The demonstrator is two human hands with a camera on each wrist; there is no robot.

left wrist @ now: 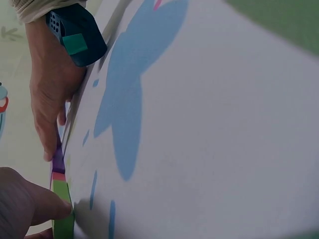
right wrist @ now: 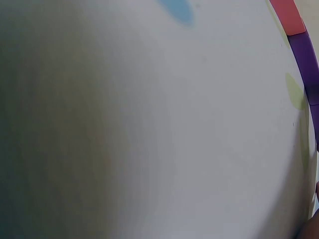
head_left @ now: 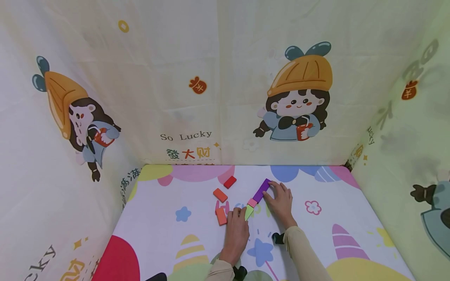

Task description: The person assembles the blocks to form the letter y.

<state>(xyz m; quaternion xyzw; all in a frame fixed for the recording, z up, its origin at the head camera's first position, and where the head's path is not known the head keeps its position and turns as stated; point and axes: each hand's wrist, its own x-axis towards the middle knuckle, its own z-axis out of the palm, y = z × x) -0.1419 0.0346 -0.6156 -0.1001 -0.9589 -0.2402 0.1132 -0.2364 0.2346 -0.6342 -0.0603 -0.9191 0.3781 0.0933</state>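
A row of blocks runs diagonally across the printed cloth in the head view: green block [head_left: 249, 212] nearest, then a small pink block [head_left: 252, 203], then purple [head_left: 261, 191]. My left hand [head_left: 238, 231] pinches the green block, its thumb along one side in the left wrist view, where the green block [left wrist: 62, 199] meets the pink. At the far end, my right hand [head_left: 282, 201] holds the purple part between thumb and fingers. In the right wrist view a seam crosses the purple [right wrist: 303, 55], which abuts the pink block [right wrist: 289, 17].
Left of the row lie a red block [head_left: 230, 182], an orange block [head_left: 220, 195] and another orange block [head_left: 221, 216] close by my left fingers. Upright cloth walls [head_left: 232, 117] with cartoon prints stand at the back and both sides.
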